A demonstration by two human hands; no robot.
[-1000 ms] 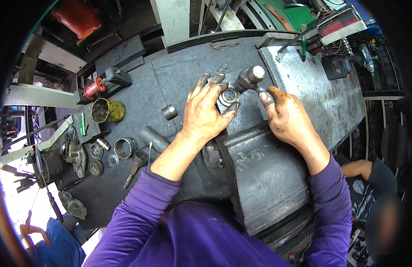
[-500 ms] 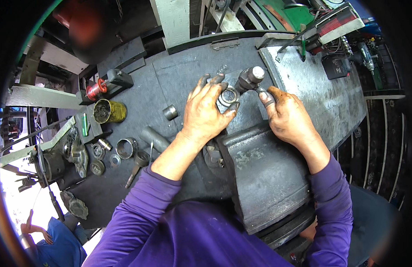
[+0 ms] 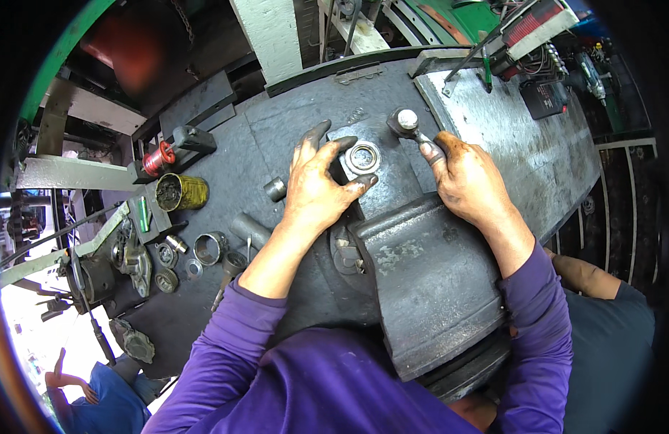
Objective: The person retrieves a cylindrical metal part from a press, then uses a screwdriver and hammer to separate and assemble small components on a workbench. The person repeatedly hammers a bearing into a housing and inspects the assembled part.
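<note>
My left hand curves its index finger and thumb round the rim of a round metal ring-shaped part, steadying it. Seen from above, that part rests on the flat rear block of a large bench vise. In my right hand is a hammer, gripped by its handle, which the fingers mostly hide. Its rounded metal head is beyond and to the right of the ring, apart from it. Dark grease stains the fingers of both hands.
Left on the workbench are a metal bushing, a yellow tin, a larger ring and a cast housing. A thick metal plate lies right. Other people are at lower left and right.
The hammer head has moved away from beside the ring, slightly leftward in view. My left fingers have loosened somewhat round the ring. A co-worker's arm has appeared at the right.
</note>
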